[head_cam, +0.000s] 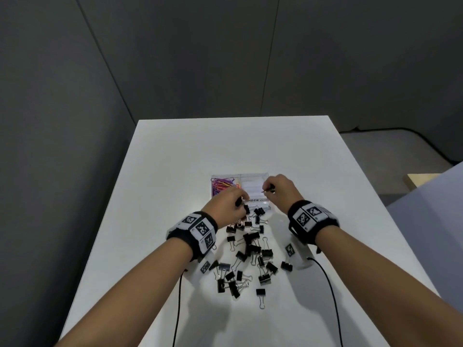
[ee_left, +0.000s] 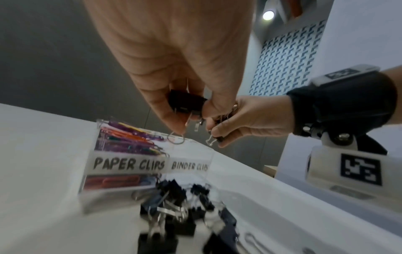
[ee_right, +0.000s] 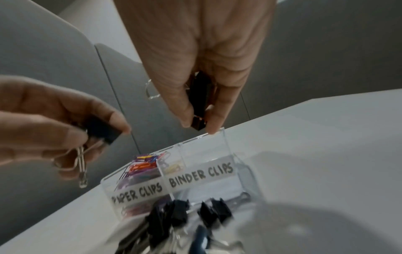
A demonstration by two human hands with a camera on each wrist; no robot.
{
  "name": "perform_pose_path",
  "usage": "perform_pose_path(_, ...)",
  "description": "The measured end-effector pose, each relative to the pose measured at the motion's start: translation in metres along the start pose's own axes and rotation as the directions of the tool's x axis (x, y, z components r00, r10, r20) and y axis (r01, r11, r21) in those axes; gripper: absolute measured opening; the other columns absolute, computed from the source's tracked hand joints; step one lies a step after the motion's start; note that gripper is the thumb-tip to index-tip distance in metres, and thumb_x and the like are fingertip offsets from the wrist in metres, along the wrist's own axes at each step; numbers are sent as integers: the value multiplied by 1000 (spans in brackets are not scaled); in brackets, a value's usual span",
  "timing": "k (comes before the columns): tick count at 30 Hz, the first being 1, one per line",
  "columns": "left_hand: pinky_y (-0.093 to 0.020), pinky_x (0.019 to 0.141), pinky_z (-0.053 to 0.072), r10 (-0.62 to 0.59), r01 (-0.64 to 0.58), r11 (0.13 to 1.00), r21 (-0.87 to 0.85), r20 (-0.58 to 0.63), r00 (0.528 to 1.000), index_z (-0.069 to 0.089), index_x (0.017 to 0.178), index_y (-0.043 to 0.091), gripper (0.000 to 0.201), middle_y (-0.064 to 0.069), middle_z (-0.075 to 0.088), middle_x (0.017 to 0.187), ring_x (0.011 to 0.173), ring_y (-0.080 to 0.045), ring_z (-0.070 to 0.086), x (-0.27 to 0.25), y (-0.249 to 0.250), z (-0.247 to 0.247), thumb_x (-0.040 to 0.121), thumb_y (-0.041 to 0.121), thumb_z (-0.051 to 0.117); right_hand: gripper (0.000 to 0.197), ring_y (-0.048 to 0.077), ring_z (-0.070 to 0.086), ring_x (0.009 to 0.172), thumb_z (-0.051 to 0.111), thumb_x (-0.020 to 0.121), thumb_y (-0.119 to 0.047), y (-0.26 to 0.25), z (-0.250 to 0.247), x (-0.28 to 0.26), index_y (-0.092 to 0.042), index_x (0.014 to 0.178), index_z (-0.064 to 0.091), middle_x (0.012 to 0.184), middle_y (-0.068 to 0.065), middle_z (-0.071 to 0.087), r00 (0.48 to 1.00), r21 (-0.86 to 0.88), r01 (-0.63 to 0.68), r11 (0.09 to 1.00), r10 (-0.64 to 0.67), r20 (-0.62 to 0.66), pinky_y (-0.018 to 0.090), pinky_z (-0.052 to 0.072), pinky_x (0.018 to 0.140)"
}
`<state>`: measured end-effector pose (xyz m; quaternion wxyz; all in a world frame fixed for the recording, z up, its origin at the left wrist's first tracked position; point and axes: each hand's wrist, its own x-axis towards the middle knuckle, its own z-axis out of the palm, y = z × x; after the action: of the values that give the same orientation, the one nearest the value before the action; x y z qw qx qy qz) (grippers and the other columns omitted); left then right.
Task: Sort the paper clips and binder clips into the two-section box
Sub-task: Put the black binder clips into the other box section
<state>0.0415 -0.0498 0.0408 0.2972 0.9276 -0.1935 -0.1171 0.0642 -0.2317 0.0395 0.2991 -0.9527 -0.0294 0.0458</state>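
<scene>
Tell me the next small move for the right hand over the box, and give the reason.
Probably let go. The right hand pinches a black binder clip above the section labelled BINDER CLIPS, which looks nearly empty, while the paper clips already fill the other section. Releasing there should drop it in the right place. The left hand also holds binder clips and could follow.

Plain grey panel walls [head_cam: 175, 58] are boxing in a white table [head_cam: 175, 171], a black cable [head_cam: 426, 144] is trailing across the grey floor [head_cam: 390, 159], and a ceiling light [ee_left: 268, 15] is glowing overhead.
</scene>
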Motion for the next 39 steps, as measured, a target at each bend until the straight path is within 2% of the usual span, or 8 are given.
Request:
perform_pose_path(9, -30, 92, 45, -9, 12, 996, 84, -32, 999, 54, 126, 15, 35, -7, 55, 119, 107, -23, 57, 61, 13, -18, 92, 13, 47, 41, 26, 57, 111, 59, 85, -5, -3, 10, 38, -8, 126, 52, 128, 13, 51, 993, 149, -111, 983, 105, 49, 30, 47, 90)
perform_pose_path(14, -34, 90, 48, 42, -47, 989, 139, 38, 998, 54, 126, 16, 34, -7, 54, 121, 105, -25, 58, 82, 16, -8, 92, 14, 48, 22, 16, 52, 87, 49, 89, -4, 22, -2, 20, -5, 107, 61, 114, 11, 61, 994, 120, -101, 988, 105, -26, 27, 44, 83)
perform_pose_path(19, -33, 88, 47, 109, -161, 928, 336, 168, 980, 54, 128, 20, 34, 0, 51, 134, 118, -21, 53, 89, 16, 0, 95, 18, 47, 24, 22, 58, 92, 45, 89, -4, 47, 3, -10, -6, 102, 65, 110, 11, 65, 988, -56, -115, 992, 120, 98, 29, 44, 84)
perform_pose_path(22, -35, 91, 47, 159, -226, 888, 400, 194, 968, 53, 130, 23, 36, 3, 47, 138, 125, -18, 45, 81, 13, -4, 95, 23, 48, 27, 24, 57, 106, 45, 91, -5, 50, 13, -23, -9, 110, 63, 119, 8, 61, 980, -137, -43, 990, 68, 185, 32, 44, 91)
perform_pose_path(26, -33, 78, 47, 223, -276, 875, 397, 175, 959, 62, 112, 19, 27, 0, 60, 113, 105, -20, 56, 47, 5, -13, 95, 22, 42, 33, 20, 48, 123, 46, 96, -17, 40, 25, -34, -12, 127, 53, 137, 3, 51, 954, -236, 180, 955, -111, 278, 30, 40, 100)
perform_pose_path(29, -25, 70, 42, 194, -306, 851, 428, 285, 939, 63, 102, 17, 24, 0, 65, 104, 96, -18, 61, 13, -13, -10, 92, 19, 41, 42, 23, 37, 134, 40, 98, -21, 33, 35, -35, -15, 140, 39, 149, 4, 37, 927, -311, 281, 908, -173, 333, 33, 35, 108)
perform_pose_path(33, -25, 83, 44, 32, -226, 878, 422, 419, 907, 57, 123, 22, 33, 1, 56, 123, 110, -16, 55, -24, -41, -1, 91, 20, 47, 54, 26, 31, 137, 39, 96, -17, 35, 45, -36, -16, 146, 22, 154, 4, 27, 908, -427, 261, 866, -70, 412, 38, 36, 109)
perform_pose_path(39, -33, 94, 43, -146, -48, 915, 401, 439, 887, 56, 120, 13, 33, -7, 50, 125, 117, -24, 49, -44, -67, 9, 89, 21, 58, 45, 28, 42, 124, 47, 93, -12, 36, 54, -50, -13, 137, 38, 140, 6, 44, 940, -442, 221, 870, -69, 334, 38, 44, 100)
